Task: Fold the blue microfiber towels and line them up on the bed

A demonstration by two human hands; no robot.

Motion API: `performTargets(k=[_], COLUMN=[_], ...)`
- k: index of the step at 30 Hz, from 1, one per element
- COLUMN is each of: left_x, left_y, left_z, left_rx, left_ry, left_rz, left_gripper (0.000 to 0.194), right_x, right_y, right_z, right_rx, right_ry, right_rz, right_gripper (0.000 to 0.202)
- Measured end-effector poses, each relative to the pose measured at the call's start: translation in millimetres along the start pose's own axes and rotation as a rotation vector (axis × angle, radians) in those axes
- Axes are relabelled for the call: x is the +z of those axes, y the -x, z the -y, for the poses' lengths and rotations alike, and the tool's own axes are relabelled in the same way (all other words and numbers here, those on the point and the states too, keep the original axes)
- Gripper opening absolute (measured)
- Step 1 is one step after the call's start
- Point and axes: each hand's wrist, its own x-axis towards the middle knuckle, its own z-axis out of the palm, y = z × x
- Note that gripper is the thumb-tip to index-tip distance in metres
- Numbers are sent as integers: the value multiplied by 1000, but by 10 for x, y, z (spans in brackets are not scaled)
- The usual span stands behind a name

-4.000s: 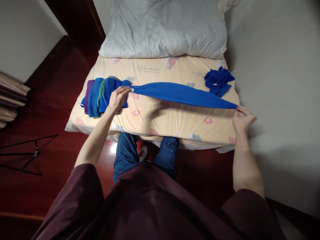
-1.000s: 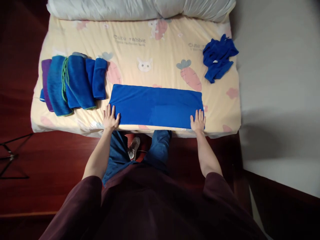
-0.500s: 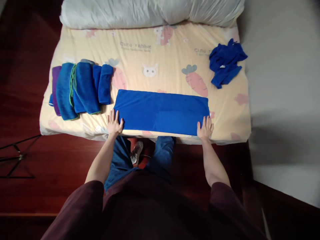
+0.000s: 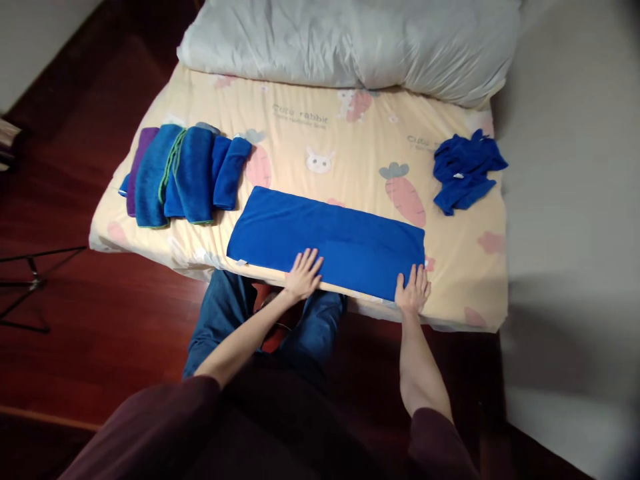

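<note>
A blue towel [image 4: 330,237], folded into a long flat strip, lies near the front edge of the bed. My left hand [image 4: 303,277] rests on the middle of its near edge, fingers spread. At the towel's near right corner, my right hand [image 4: 413,290] lies with its fingers stretched out, partly on the towel and partly on the sheet. A small white tag shows at the near left corner of the towel. Neither hand grips anything.
Several folded or rolled towels [image 4: 193,173], blue, purple and green-edged, sit at the bed's left. A crumpled blue cloth [image 4: 467,170] lies at the right. A grey-white quilt [image 4: 345,43] is bunched along the back. Black stand legs [image 4: 35,283] reach the floor at left.
My left hand has moved right, from the towel's left corner to the middle of its near edge. My right hand stays at the right corner. The view has turned slightly.
</note>
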Motion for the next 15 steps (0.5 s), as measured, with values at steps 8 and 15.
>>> performTargets(k=[8, 15], left_x=[315, 91], left_y=[-1085, -1398], left_z=[-771, 157], left_rx=[90, 70], left_ry=[-147, 41], left_rz=[34, -57], left_gripper=[72, 70], right_x=[45, 132], right_y=[3, -6], right_z=[-43, -118], right_rx=[-5, -21], right_ry=[-13, -17], right_rz=[-45, -72], right_gripper=[70, 69])
